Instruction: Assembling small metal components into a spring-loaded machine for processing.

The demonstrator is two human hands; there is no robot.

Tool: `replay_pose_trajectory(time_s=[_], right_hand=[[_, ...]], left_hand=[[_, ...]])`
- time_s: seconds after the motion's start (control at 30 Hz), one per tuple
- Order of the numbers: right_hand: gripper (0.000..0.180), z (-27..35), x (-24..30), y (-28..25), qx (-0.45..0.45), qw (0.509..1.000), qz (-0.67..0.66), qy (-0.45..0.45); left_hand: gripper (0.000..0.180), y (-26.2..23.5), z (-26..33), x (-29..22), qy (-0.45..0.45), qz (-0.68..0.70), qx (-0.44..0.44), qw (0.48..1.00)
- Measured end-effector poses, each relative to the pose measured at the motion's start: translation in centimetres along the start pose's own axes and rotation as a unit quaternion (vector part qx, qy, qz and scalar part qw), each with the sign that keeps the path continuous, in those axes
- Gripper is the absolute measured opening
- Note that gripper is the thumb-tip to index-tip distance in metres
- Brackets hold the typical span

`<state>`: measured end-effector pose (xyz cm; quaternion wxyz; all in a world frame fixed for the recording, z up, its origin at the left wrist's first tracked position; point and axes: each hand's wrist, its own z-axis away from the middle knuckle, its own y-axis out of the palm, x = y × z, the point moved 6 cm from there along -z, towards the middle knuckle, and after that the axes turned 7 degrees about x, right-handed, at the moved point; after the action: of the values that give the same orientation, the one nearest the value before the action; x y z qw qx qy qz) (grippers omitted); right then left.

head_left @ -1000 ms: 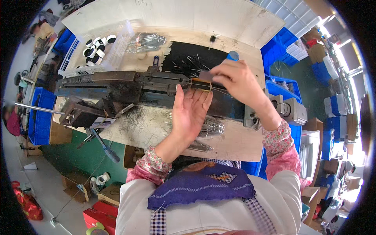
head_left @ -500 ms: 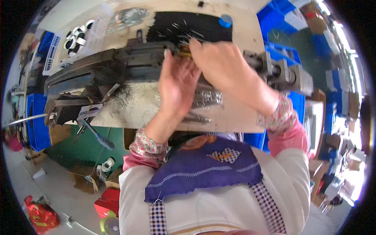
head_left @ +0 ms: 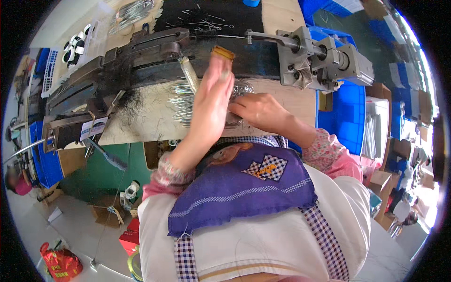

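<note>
My left hand (head_left: 212, 101) is raised over the near side of the bench machine, fingers together and slightly blurred. At its fingertips is a small yellow-brown block (head_left: 223, 52). Just left of that hand stands a pale, tape-wrapped handle (head_left: 189, 74). My right hand (head_left: 264, 110) is low on the bench, fingers curled in at a bundle of shiny metal wires (head_left: 242, 88); my left hand hides part of those fingertips. More wires (head_left: 183, 105) lie to the left. Across the machine runs a thin metal rod (head_left: 232, 36), with dark bristles near its left end.
The machine's dark rail (head_left: 136, 63) extends left, and its grey spindle unit (head_left: 329, 58) is at the right. Looped wire pieces lie on a black mat (head_left: 206, 16). A tray of black-and-white rolls (head_left: 75, 49) is far left; a blue crate (head_left: 347, 117) stands right.
My right hand has come down from the machine to the wires near me. My left hand stays upright near the machine, apart from the right. The thin rod now shows clearly, and the view has shifted.
</note>
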<state>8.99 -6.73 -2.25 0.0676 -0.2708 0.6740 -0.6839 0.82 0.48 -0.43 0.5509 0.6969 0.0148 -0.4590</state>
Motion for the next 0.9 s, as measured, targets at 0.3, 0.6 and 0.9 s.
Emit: replay_pose_trajectory(time_s=[0.3, 0.6, 0.9], right_hand=[[0.015, 1.5, -1.8, -2.5, -0.054, 0.984, -0.171, 0.014], [0.012, 8.4, -7.1, -7.3, -0.269, 0.878, -0.311, 0.245], [0.004, 7.7, -5.7, -15.6, -0.316, 0.886, -0.284, 0.184]], left_hand=[[0.078, -17.0, 15.6, -16.8, 0.041, -0.919, -0.373, 0.117], [0.079, -26.0, 25.0, -22.7, -0.051, -0.751, -0.58, 0.31], [0.072, -3.8, 8.6, -13.6, 0.258, -0.755, -0.135, 0.588]])
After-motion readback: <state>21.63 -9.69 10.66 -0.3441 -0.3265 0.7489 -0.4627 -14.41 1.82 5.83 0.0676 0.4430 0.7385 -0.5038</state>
